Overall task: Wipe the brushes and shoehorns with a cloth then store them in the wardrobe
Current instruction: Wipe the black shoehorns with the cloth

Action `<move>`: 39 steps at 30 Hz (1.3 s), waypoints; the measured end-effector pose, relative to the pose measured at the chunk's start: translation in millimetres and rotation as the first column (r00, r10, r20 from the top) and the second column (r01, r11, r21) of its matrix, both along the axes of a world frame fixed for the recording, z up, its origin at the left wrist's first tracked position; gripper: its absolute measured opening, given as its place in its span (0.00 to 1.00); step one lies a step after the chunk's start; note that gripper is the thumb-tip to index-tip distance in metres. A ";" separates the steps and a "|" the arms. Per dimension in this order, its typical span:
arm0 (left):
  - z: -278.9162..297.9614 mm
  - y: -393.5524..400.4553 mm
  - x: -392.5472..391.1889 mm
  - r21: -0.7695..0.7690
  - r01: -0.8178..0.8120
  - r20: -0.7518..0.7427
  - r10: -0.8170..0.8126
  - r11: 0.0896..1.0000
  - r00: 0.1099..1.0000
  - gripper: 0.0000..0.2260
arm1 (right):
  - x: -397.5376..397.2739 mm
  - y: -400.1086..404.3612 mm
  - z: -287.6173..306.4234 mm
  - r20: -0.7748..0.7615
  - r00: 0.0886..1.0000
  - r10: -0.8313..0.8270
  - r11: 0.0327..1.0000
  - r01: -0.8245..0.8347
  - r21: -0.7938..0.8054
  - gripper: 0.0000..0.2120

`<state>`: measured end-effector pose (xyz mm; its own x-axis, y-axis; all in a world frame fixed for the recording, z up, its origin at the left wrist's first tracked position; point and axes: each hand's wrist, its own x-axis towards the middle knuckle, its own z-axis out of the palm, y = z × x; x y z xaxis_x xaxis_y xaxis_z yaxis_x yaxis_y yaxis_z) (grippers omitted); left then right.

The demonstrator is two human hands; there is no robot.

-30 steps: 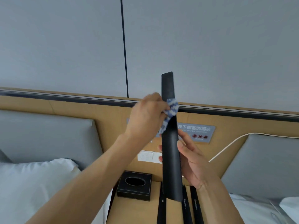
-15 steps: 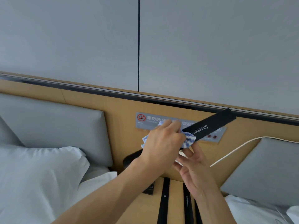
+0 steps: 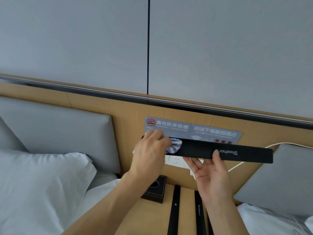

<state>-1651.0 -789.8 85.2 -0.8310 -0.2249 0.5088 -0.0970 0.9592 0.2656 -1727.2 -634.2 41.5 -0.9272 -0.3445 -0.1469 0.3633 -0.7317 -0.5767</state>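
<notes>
Right hand [image 3: 209, 177] pinches the black shoehorn [image 3: 225, 152] level, mid-air above the nightstand [image 3: 186, 216], likely so its face is exposed; left hand [image 3: 149, 156] grips the cloth [image 3: 175, 146], rubbing its left end.

We saw the room in soft, even daylight, with no hard shadows or glare. The wall [image 3: 220, 48] was smooth and evenly lit. Wide-angle distortion bent the headboard [image 3: 101, 106] line, and the pillow [image 3: 42, 184] looked slightly soft.

Bare forearms [image 3: 108, 206], no sleeves
</notes>
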 end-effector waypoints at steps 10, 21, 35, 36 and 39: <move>-19.3 -54.9 2.9 0.207 -0.218 0.047 0.213 0.954 0.976 0.07 | 2.1 -0.1 -5.7 0.026 0.999 0.033 0.999 -0.033 0.003 0.23; -26.1 -13.1 0.2 0.251 -0.110 0.193 0.062 0.962 0.979 0.11 | 11.3 -10.8 -1.0 -0.043 0.996 0.084 0.983 -0.076 0.170 0.16; -7.7 0.4 10.5 0.824 0.026 0.136 -0.243 0.565 0.960 0.05 | 9.0 9.0 -13.6 -0.402 0.773 0.490 0.799 -0.214 0.562 0.22; -7.4 0.3 11.6 0.841 0.024 0.135 -0.251 0.541 0.959 0.05 | 9.5 9.6 -13.1 -0.403 0.772 0.491 0.784 -0.189 0.591 0.22; -7.8 1.8 13.5 0.863 0.021 0.129 -0.261 0.504 0.957 0.04 | 10.8 10.7 -10.9 -0.409 0.774 0.484 0.681 -0.039 0.731 0.21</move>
